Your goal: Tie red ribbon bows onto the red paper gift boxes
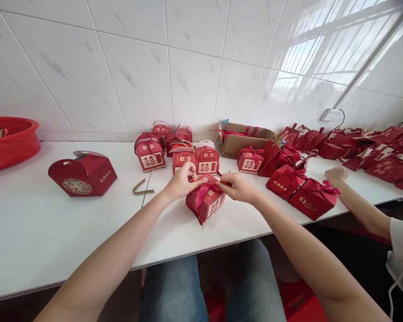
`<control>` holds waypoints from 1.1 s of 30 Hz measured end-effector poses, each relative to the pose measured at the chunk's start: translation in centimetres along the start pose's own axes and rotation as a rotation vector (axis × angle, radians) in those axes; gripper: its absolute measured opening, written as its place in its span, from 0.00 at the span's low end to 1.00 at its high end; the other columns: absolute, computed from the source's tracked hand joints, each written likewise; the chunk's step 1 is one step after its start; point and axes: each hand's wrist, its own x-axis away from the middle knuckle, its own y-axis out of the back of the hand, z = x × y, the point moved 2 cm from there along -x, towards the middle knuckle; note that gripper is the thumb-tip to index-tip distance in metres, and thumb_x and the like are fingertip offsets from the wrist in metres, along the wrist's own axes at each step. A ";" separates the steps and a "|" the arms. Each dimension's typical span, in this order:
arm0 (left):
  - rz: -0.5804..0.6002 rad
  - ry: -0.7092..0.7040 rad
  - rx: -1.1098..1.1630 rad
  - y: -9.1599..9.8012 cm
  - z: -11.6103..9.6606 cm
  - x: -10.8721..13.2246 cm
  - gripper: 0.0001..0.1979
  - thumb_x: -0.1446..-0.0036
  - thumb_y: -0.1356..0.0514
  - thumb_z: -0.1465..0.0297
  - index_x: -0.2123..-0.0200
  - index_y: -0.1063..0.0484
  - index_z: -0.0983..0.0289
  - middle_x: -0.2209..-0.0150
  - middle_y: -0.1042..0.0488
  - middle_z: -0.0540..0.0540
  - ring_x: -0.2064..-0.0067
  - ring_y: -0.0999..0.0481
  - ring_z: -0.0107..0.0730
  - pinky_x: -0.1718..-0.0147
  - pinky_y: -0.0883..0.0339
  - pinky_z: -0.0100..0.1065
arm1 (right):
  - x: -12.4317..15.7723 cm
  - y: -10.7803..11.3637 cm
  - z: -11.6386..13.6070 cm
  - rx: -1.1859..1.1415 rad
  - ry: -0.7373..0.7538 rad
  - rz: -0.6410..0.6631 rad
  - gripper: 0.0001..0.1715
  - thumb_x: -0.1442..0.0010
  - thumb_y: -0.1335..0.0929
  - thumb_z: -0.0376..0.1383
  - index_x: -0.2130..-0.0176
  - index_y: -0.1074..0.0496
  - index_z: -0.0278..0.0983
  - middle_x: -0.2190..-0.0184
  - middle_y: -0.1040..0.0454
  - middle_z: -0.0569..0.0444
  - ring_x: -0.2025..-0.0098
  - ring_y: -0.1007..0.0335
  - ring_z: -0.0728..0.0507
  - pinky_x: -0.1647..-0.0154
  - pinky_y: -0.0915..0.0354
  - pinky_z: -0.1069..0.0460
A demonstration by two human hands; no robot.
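A small red gift box with white and gold lettering stands on the white table, close to its front edge. Dark pink ribbon runs over its top and down one side. My left hand pinches the ribbon at the box's upper left. On the opposite side, my right hand has thumb and fingers closed on the ribbon too. Part of the ribbon between the hands is hidden by my fingers. Just behind stand similar boxes, one of them a red box almost touching my left hand's fingers.
A larger red box and a bent gold strip lie to the left, beyond them a red plastic basket. A cardboard carton holds ribbons. Ribboned boxes sit at right, near a co-worker's hand. Several red bags crowd the far right.
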 end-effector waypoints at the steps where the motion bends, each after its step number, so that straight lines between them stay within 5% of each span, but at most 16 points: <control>1: -0.001 -0.004 0.000 0.0 0.0 0.0 0.20 0.51 0.35 0.62 0.69 0.46 0.60 0.78 0.41 0.42 0.77 0.39 0.23 0.75 0.43 0.28 | 0.0 0.0 0.0 0.011 0.008 -0.008 0.22 0.38 0.40 0.42 0.80 0.49 0.38 0.84 0.46 0.60 0.79 0.52 0.51 0.75 0.51 0.54; 8: -0.018 -0.001 0.004 0.0 -0.2 0.1 0.22 0.52 0.35 0.59 0.69 0.47 0.60 0.77 0.41 0.42 0.76 0.39 0.23 0.74 0.43 0.28 | 0.2 0.0 -0.1 0.024 0.015 -0.022 0.22 0.37 0.41 0.42 0.79 0.49 0.38 0.83 0.44 0.60 0.78 0.50 0.51 0.73 0.50 0.53; 18: -0.018 -0.001 0.067 -0.7 -1.2 0.6 0.17 0.53 0.34 0.61 0.64 0.37 0.61 0.75 0.41 0.44 0.73 0.39 0.25 0.70 0.43 0.29 | 0.6 1.9 -0.9 -0.151 -0.241 0.124 0.27 0.39 0.41 0.54 0.77 0.43 0.37 0.81 0.47 0.61 0.79 0.52 0.52 0.79 0.53 0.54; 23: 0.131 -0.051 0.032 -0.3 -1.6 0.8 0.11 0.48 0.38 0.62 0.65 0.27 0.62 0.64 0.30 0.53 0.60 0.30 0.35 0.58 0.36 0.36 | 0.3 3.0 -0.1 -0.064 -0.177 -0.104 0.17 0.39 0.38 0.46 0.71 0.34 0.37 0.73 0.33 0.55 0.72 0.38 0.49 0.73 0.42 0.54; 28: 0.174 -0.119 -0.099 0.3 -1.6 1.1 0.13 0.51 0.43 0.73 0.62 0.23 0.58 0.56 0.36 0.55 0.47 0.34 0.42 0.43 0.42 0.43 | -0.6 1.7 1.6 0.016 0.068 -0.038 0.08 0.42 0.35 0.34 0.61 0.27 0.38 0.62 0.28 0.51 0.61 0.32 0.47 0.62 0.37 0.52; 33: 0.313 -0.173 -0.231 0.5 -1.6 1.5 0.12 0.52 0.41 0.74 0.64 0.23 0.57 0.42 0.43 0.53 0.37 0.48 0.48 0.37 0.54 0.49 | -1.6 0.4 1.8 0.051 -0.021 0.076 0.09 0.41 0.37 0.32 0.64 0.26 0.38 0.70 0.26 0.56 0.71 0.35 0.50 0.70 0.43 0.54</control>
